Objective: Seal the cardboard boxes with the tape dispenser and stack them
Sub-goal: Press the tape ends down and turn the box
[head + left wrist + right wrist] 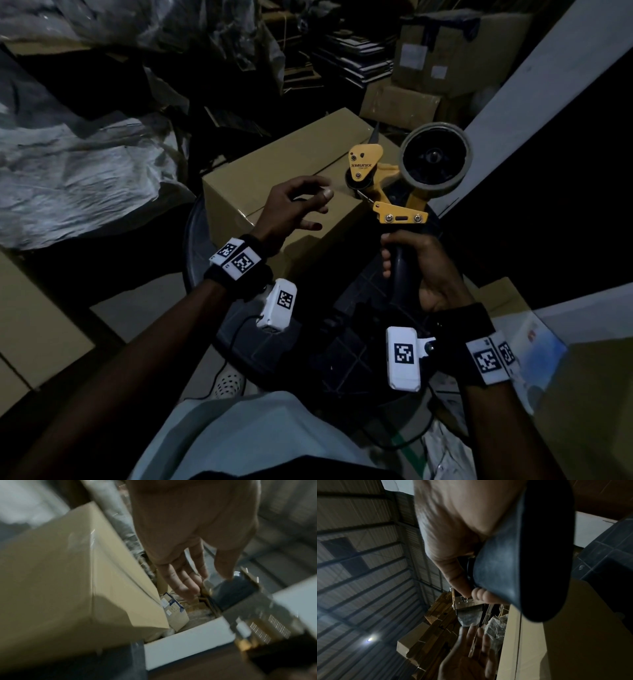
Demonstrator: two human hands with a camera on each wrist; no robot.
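The right hand (431, 274) grips the handle of the tape dispenser (404, 178), held up just above the near end of the cardboard box (274, 178), whose flaps lie closed. The left hand (291, 209), fingers spread and holding nothing, reaches toward the dispenser's front. Whether any tape is on the seam is unclear, so sealing seems barely begun and stacking remains.

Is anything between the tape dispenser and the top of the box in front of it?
Nothing visible. The right hand holds the tape dispenser over the box; the open left hand is beside it.
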